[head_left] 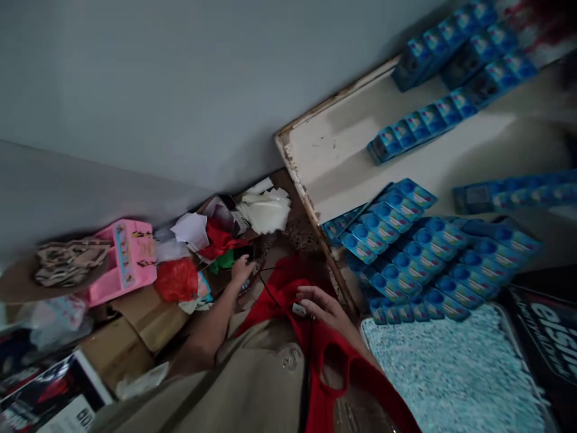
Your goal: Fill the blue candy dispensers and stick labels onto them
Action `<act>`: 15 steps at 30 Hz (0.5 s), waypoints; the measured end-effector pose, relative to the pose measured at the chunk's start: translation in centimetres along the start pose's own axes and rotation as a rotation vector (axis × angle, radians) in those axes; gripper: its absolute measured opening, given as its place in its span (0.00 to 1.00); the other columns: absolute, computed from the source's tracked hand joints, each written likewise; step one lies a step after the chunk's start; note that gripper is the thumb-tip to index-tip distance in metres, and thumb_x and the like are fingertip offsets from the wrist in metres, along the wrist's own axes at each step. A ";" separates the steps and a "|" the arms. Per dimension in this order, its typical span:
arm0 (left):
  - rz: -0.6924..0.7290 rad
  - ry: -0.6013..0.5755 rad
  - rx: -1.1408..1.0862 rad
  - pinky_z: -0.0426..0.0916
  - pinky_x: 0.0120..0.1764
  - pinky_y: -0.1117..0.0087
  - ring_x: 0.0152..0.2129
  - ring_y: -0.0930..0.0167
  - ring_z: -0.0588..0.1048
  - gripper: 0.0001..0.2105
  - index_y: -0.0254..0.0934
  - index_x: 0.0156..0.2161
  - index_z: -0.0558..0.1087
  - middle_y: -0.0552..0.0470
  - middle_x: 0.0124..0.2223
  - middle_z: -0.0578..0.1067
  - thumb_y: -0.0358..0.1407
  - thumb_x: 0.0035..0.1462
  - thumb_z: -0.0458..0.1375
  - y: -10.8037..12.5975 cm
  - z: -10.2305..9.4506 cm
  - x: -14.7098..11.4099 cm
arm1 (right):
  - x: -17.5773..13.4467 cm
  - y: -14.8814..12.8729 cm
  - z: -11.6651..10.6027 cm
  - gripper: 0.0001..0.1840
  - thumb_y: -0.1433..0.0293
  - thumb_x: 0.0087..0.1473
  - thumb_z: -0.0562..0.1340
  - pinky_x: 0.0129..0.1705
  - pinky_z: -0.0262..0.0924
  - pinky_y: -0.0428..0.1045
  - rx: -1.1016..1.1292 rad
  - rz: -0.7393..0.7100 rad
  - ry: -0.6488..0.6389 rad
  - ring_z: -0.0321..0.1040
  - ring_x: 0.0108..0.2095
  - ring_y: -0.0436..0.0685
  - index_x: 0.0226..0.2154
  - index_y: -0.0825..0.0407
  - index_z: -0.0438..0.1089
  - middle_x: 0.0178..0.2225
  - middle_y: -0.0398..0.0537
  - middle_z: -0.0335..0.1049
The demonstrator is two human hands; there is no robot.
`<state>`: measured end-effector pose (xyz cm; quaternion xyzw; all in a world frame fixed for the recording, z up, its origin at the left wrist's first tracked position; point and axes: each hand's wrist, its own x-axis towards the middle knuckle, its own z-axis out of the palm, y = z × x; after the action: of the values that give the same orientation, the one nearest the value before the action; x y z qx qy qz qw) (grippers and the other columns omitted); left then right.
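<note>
I should let the black cord (269, 289) lie slack between my left hand (242, 269) and right hand (325, 304); whether either grip grasps anything, I cannot tell.

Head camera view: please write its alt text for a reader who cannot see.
A person's left hand is near a dark object; the right hand is beside a small white object and red cloth. Blue packs are on a white tabletop at right; a pink plastic holder is at left.
</note>
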<state>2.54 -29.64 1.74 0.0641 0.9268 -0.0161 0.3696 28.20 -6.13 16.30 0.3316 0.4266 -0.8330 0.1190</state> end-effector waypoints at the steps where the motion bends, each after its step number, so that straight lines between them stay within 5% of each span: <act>1: -0.010 0.019 -0.010 0.73 0.48 0.67 0.49 0.63 0.81 0.20 0.37 0.57 0.75 0.42 0.52 0.81 0.39 0.60 0.63 -0.3 0.3 1.0 | 0.8 0.8 0.2 0.25 0.52 0.57 0.67 0.53 0.70 0.58 -0.136 -0.010 0.033 0.77 0.48 0.62 0.52 0.47 0.75 0.50 0.52 0.78; 4: 0.013 0.048 -0.035 0.73 0.46 0.68 0.45 0.66 0.81 0.19 0.37 0.57 0.74 0.44 0.49 0.82 0.40 0.64 0.61 -0.4 0.6 6.0 | 4.3 1.6 0.4 0.22 0.61 0.52 0.69 0.56 0.68 0.60 -0.595 -0.072 0.203 0.75 0.50 0.65 0.50 0.47 0.77 0.51 0.54 0.78; 7: 0.117 0.046 -0.029 0.74 0.46 0.68 0.44 0.66 0.81 0.16 0.39 0.56 0.75 0.47 0.47 0.83 0.39 0.65 0.59 1.1 0.9 13.0 | 11.3 1.4 0.6 0.20 0.62 0.55 0.66 0.55 0.67 0.59 -0.750 -0.148 0.346 0.75 0.51 0.66 0.50 0.49 0.78 0.50 0.56 0.78; 11: 0.386 0.018 0.009 0.70 0.57 0.65 0.54 0.63 0.77 0.18 0.35 0.58 0.75 0.42 0.56 0.79 0.32 0.64 0.58 5.2 1.7 24.1 | 27.4 2.4 0.0 0.19 0.58 0.62 0.59 0.46 0.70 0.53 -0.613 -0.207 0.378 0.78 0.42 0.61 0.44 0.52 0.78 0.42 0.54 0.81; 15: 0.630 -0.017 0.071 0.61 0.66 0.60 0.65 0.59 0.67 0.26 0.33 0.63 0.71 0.39 0.64 0.72 0.24 0.59 0.59 9.0 2.7 34.9 | 44.5 5.4 -2.8 0.19 0.67 0.62 0.53 0.51 0.70 0.56 -0.683 -0.089 0.561 0.77 0.46 0.63 0.44 0.55 0.77 0.45 0.58 0.81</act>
<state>-19.49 -17.17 -24.06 0.3608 0.8572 0.0664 0.3615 -1.35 -3.43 -17.38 0.4681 0.7067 -0.5264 0.0654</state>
